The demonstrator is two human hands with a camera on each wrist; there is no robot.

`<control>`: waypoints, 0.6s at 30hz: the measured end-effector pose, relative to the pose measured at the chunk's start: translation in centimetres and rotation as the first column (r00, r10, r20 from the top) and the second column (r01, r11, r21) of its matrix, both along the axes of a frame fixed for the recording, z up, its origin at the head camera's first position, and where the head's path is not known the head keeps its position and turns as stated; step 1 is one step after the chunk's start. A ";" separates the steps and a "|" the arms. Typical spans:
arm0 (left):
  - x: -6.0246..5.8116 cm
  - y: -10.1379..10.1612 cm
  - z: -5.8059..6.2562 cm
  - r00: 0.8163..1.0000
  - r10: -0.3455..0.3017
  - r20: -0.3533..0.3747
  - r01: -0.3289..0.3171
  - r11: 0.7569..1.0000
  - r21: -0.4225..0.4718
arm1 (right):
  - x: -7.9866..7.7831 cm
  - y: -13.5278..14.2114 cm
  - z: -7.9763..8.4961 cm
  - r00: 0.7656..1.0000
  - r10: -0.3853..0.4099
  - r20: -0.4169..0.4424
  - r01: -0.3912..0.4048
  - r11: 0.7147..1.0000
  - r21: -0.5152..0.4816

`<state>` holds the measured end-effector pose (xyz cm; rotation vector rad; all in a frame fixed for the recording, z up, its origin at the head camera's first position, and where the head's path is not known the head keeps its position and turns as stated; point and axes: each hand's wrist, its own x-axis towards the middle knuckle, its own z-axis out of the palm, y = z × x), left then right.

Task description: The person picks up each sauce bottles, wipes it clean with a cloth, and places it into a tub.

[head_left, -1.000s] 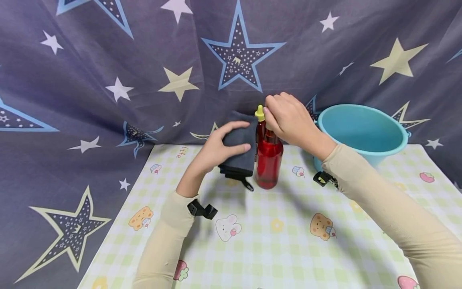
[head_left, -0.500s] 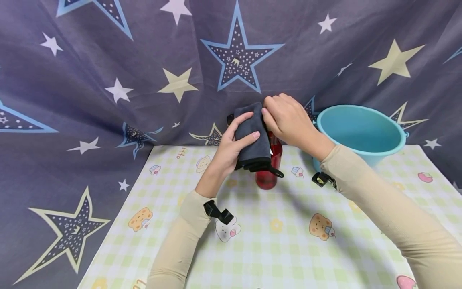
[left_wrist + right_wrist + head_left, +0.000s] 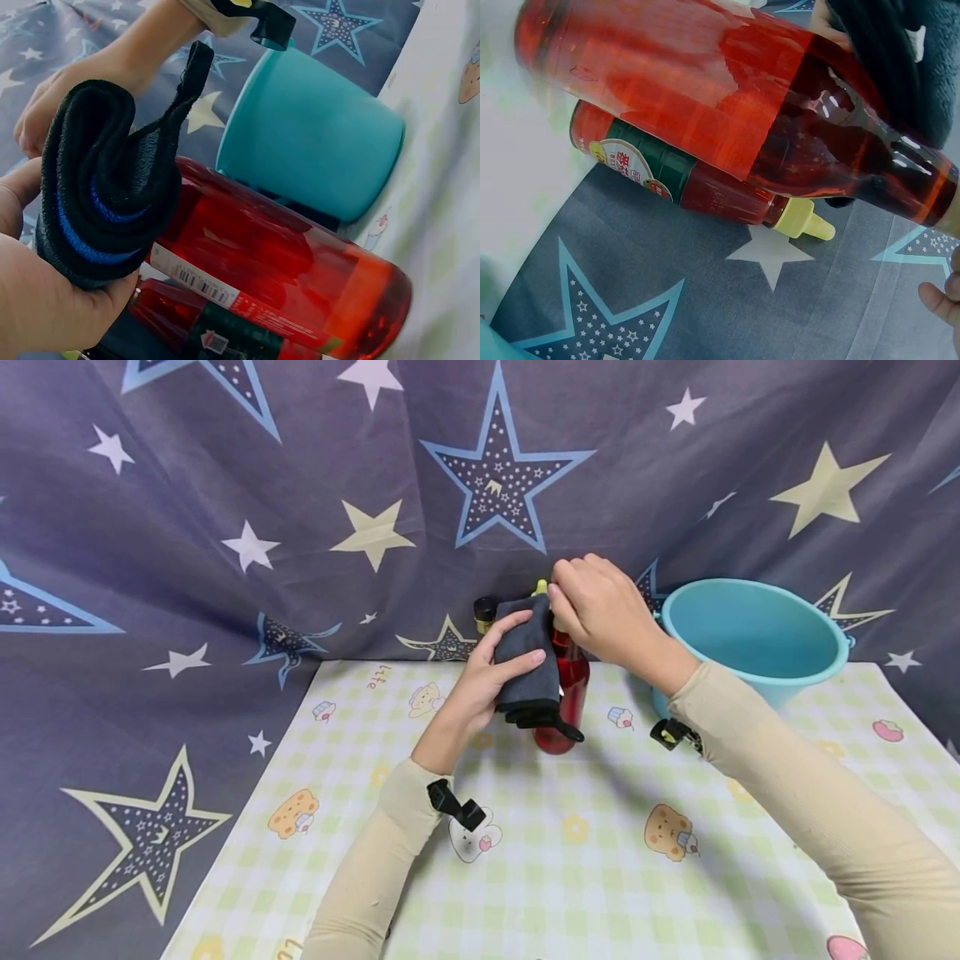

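My left hand (image 3: 480,681) holds a folded dark grey cloth (image 3: 527,643) with black edging and a hanging loop. The cloth lies against the left side of a tall red glass bottle (image 3: 574,685), covering part of it in the head view. Blue inner layers of the cloth show in the left wrist view. At the bottle's top, my right hand (image 3: 600,608) grips the neck end with curled fingers. The bottle stands upright on the table. Behind it is a smaller red sauce bottle (image 3: 649,157) with a green label and yellow nozzle cap, mostly hidden in the head view.
A light-blue bucket (image 3: 315,135) stands at the back right, close to my right forearm. Behind my left fingers a black-capped bottle (image 3: 484,610) shows only its top. A starry curtain (image 3: 300,552) hangs behind the table (image 3: 570,893), which has a checked cover.
My left hand has brought the cloth rightward from beside the red bottle to against it, rising and then dropping slightly. The black-capped bottle has come into view. My right hand has stayed in place.
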<state>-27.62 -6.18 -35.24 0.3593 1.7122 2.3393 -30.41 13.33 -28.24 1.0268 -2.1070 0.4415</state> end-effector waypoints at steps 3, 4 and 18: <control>0.0 -0.1 -0.3 1.000 -0.006 -0.001 0.006 1.000 0.001 | 0.1 -0.1 0.0 1.000 -0.007 -0.001 0.007 1.000 -0.005; 0.0 -0.2 -0.4 1.000 -0.007 -0.003 0.007 1.000 0.001 | 0.1 -0.1 0.0 1.000 -0.007 -0.001 0.007 1.000 -0.005; -0.3 -0.7 -1.3 0.998 -0.055 -0.032 0.055 0.998 0.005 | 0.1 -0.1 0.0 1.000 -0.003 0.006 0.003 1.000 -0.011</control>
